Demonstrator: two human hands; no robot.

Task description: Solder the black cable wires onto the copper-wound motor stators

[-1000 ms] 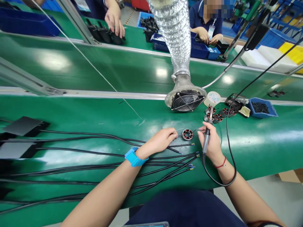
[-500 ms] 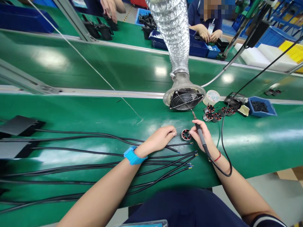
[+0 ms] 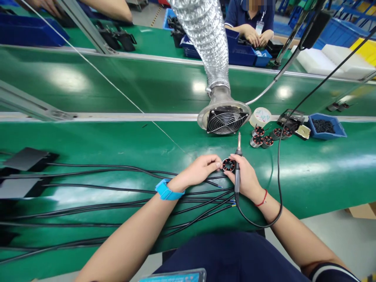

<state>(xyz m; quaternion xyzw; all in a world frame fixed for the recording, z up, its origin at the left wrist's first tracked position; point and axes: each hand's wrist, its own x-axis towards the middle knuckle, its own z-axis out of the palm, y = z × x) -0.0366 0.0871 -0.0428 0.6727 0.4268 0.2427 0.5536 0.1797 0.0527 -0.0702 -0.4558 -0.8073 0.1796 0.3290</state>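
A small round motor stator (image 3: 228, 165) with a metal rim, black inside and reddish windings, sits between my hands above the green bench. My left hand (image 3: 204, 169), with a blue wrist strap, is closed, thumb and fingertips pinched at the stator's left rim. Around its right side are the thumb and forefinger of my right hand (image 3: 246, 176). That same hand also grips a soldering iron (image 3: 237, 172), whose tip points up and away toward the fan. Black cables (image 3: 117, 190) with stripped, coloured ends lie under and beside my left forearm.
A fume extractor fan (image 3: 226, 120) hangs on a foil duct just beyond my hands. More stators (image 3: 257, 141), a tape roll (image 3: 260, 116) and a blue bin (image 3: 326, 126) of black parts stand at the back right. The iron's cord loops over my right forearm. Co-workers sit across the bench.
My right hand has turned the soldering iron more upright and closed its fingers round the stator's right side. My left fingertips have moved right, against the stator. One co-worker's arm has shifted left.
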